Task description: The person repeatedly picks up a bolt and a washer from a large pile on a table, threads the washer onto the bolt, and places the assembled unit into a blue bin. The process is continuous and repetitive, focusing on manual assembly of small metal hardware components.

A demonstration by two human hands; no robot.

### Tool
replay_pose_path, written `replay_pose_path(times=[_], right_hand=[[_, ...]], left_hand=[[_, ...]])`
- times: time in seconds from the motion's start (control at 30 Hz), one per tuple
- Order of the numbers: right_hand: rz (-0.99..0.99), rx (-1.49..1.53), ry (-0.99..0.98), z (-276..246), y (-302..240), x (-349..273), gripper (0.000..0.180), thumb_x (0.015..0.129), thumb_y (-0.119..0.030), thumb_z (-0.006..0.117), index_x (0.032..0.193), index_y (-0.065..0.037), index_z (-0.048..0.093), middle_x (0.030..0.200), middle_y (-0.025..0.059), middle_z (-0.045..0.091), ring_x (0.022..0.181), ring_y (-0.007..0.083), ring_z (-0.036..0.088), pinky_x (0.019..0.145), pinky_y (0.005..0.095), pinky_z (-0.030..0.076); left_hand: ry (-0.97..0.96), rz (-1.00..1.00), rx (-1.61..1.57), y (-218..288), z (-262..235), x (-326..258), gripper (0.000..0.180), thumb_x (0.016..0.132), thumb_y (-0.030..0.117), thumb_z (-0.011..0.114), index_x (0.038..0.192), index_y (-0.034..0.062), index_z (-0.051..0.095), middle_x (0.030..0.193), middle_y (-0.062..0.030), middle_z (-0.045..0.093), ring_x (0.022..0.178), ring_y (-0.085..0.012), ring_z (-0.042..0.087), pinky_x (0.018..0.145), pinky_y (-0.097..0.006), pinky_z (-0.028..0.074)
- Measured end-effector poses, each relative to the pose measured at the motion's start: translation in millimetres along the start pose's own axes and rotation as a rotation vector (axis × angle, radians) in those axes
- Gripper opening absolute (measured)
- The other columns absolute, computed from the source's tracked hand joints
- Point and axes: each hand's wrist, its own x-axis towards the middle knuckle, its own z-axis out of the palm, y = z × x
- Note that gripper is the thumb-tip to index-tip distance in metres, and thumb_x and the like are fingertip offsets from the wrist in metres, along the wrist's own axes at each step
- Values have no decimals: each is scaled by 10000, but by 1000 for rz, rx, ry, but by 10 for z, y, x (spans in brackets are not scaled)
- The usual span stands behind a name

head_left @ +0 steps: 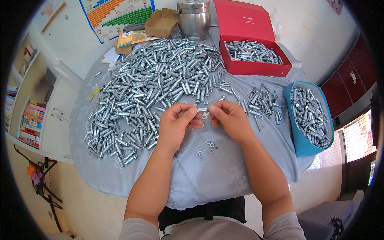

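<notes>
Between my two hands, over the middle of the table, is a silvery expansion bolt lying crosswise. My left hand pinches its left end between thumb and fingers. At its right end, the thumb and fingers of my right hand close on it. Below the hands, several loose hex nuts lie on the cloth, and a few more show just under the bolt. A large heap of expansion bolts spreads to the left and beyond my hands. To the right lies a smaller group of bolts.
A red box with a raised lid holds bolts at the back right. The blue fabric bin at the right is full of them. Behind the heap stand a steel pot and a small cardboard box. A grey-blue tablecloth covers the round table.
</notes>
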Motion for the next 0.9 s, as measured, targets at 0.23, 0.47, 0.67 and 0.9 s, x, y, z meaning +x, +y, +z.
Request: replay_pose_path(times=[0.23, 0.47, 0.67, 0.9], right_hand=[[67, 1, 13, -10, 0, -2, 197, 915, -136, 636, 1059, -4, 614, 831, 12, 616, 687, 87, 562, 614, 235, 456], [59, 85, 36, 24, -66, -16, 159, 908, -87, 638, 1041, -5, 609, 837, 16, 620, 684, 81, 561, 617, 229, 462], [18, 149, 13, 27, -17, -22, 144, 911, -67, 626, 1037, 1, 611, 851, 15, 619, 705, 76, 562, 637, 227, 464], [-17, 210, 62, 84, -102, -39, 149, 907, -40, 617, 1048, 9, 608, 858, 17, 614, 730, 80, 568, 658, 230, 466]], left_hand=[[-1, -34, 9, 3, 18, 8, 181, 912, 97, 618, 1042, -30, 623, 904, -134, 698, 720, -184, 683, 668, -306, 587], [15, -31, 40, 7, 25, 23, 159, 915, 89, 620, 1028, -23, 631, 898, -132, 700, 740, -178, 685, 666, -287, 572], [43, -42, 9, 27, 50, 27, 170, 917, 92, 604, 1035, -25, 640, 869, -134, 702, 690, -166, 680, 642, -287, 577], [53, -70, -22, 28, 41, 37, 185, 922, 118, 613, 1040, -21, 639, 874, -142, 703, 688, -173, 681, 634, -292, 576]])
